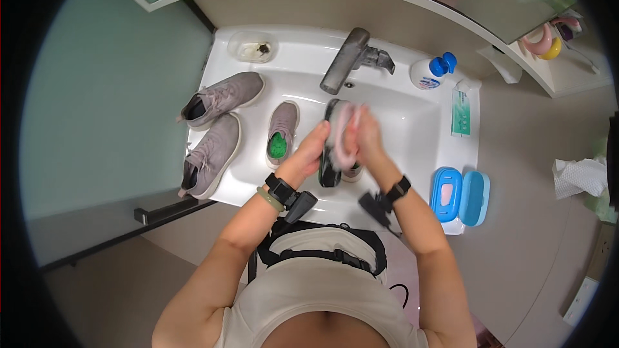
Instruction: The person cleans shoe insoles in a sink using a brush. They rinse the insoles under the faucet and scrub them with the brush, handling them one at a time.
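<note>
Footwear cleaning is, in my judgement, mid-course; I take the grey tap [345, 61] as landmark. From my remote post I find the dark sole-shaped piece [329, 169] held up on the tap's near side, over the white sink [412, 119]. I cannot tell whether it is an insole or a shoe's underside.

My left hand [313, 148] has its grip closed along that piece's left edge. My right hand [367, 135] is curled on a pink scrubbing tool [342, 145] laid against the piece; blur hides the exact finger closure.

Done, as far as visible: whitish matter, probably lather, lies on the dark surface. Outstanding, as I judge: finishing this piece, then rinsing. No water is seen running from the tap.

One small shoe [282, 122], green inside, lies left of the tap and nearer the person; another shoe [352, 174] shows only in part beneath the hands. Two larger shoes [235, 93] [219, 148] stand farther left of the tap. I cannot confirm whether any of these has been cleaned. Right of the tap, I note a blue-topped pump bottle [429, 74].
</note>
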Action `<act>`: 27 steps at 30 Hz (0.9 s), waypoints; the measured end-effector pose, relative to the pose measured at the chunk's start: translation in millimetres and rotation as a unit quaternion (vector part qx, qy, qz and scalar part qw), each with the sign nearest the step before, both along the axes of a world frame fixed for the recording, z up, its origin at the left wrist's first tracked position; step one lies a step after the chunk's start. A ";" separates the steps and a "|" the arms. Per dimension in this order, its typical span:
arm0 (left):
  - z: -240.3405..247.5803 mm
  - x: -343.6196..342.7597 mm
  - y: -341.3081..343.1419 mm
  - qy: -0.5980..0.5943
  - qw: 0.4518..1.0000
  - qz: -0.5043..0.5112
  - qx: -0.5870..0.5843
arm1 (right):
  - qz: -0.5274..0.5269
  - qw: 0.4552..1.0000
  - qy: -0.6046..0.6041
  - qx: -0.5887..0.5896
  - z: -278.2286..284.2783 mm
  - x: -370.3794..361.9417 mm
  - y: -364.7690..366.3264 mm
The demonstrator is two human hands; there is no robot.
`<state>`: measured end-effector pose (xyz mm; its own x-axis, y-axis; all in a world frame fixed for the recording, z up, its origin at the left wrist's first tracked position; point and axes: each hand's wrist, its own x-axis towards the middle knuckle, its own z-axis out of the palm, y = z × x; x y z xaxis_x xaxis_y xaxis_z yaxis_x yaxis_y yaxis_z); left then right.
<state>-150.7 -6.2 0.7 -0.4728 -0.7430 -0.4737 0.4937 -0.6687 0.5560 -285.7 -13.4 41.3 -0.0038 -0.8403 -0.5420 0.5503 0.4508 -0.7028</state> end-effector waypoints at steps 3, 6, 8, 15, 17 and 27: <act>11.5 9.8 9.8 0.000 0.996 -0.085 -0.034 | -0.031 0.998 -0.045 -0.034 0.8 0.1 -12.7; 20.6 26.8 4.2 -0.072 0.996 0.006 -0.046 | 0.061 0.998 -0.019 -0.015 2.8 44.9 29.4; 38.2 33.9 7.6 -0.119 0.989 0.031 -0.076 | 0.122 0.992 -0.039 0.003 18.0 60.8 45.9; 32.0 39.7 19.2 -0.228 0.955 0.001 -0.189 | 0.035 0.996 -0.079 -0.019 7.8 47.6 -2.3; 14.1 48.7 19.1 -0.282 0.917 0.040 -0.280 | 0.104 0.991 -0.087 0.001 20.4 69.9 31.7; 20.3 30.5 5.3 -0.216 0.963 0.096 -0.129 | 0.052 0.999 -0.001 0.001 -18.6 63.5 16.0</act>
